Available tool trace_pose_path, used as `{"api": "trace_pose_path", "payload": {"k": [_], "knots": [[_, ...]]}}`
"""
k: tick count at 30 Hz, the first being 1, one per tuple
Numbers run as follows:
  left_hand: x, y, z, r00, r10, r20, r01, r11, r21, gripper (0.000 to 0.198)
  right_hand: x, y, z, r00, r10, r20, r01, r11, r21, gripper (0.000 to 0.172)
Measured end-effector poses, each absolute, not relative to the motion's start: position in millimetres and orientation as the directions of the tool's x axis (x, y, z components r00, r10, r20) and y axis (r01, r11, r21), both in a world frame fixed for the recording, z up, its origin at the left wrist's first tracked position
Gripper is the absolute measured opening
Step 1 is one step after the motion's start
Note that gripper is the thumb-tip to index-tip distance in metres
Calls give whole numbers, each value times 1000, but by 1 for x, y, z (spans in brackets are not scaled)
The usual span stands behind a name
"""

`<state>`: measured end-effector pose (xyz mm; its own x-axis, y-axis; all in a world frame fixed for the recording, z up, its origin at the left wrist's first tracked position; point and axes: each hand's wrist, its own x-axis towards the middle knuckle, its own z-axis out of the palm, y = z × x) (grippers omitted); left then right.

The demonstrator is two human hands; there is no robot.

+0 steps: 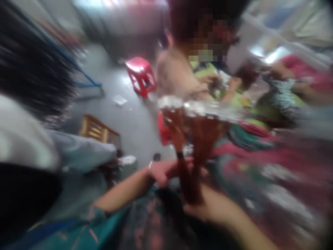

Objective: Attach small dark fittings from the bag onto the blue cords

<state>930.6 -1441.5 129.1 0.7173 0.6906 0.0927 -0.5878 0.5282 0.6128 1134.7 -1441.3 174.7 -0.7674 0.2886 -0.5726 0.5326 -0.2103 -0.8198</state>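
A bundle of reddish-brown cords (205,139) with whitish ends fans out upward in front of me, blurred by motion. My right hand (201,199) is closed around its narrow lower part, thumb at the near side. My left hand (163,172), with a bracelet at the wrist, reaches in from the left. Its fingers pass behind the cords and seem wrapped round them; the fingertips are partly hidden. The bundle splits into a thinner left strand and a thicker right one.
Red plastic stools (142,74) and a wooden seat (96,128) stand on the grey floor. Dark strands (31,59) hang by a blue frame at left. Co-workers (179,73) handle pale bundles across a table bearing green cords (244,137). Another person's leg (85,149) is close at left.
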Motion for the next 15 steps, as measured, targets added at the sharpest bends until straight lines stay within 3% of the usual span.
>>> {"api": "trace_pose_path", "payload": {"k": [3,4,6,8,15], "knots": [[880,-1424,120,398,916,-44,-804,371,464,77,1054,-1403,125,-830,-106,-548,530,-455,-715,31],[862,-1416,110,257,959,-123,-860,285,423,62,1031,-1391,105,-847,-122,-518,496,-533,-685,35],[825,-1395,86,82,964,-251,-913,174,369,38,989,-1368,65,-877,-20,-481,385,-627,-677,40],[785,-1367,64,63,946,-317,-921,178,347,28,948,-1344,31,-869,134,-476,288,-645,-708,43],[642,-1264,46,134,958,-253,-827,249,504,35,801,-1260,-6,-833,354,-424,193,-532,-824,53]]}}
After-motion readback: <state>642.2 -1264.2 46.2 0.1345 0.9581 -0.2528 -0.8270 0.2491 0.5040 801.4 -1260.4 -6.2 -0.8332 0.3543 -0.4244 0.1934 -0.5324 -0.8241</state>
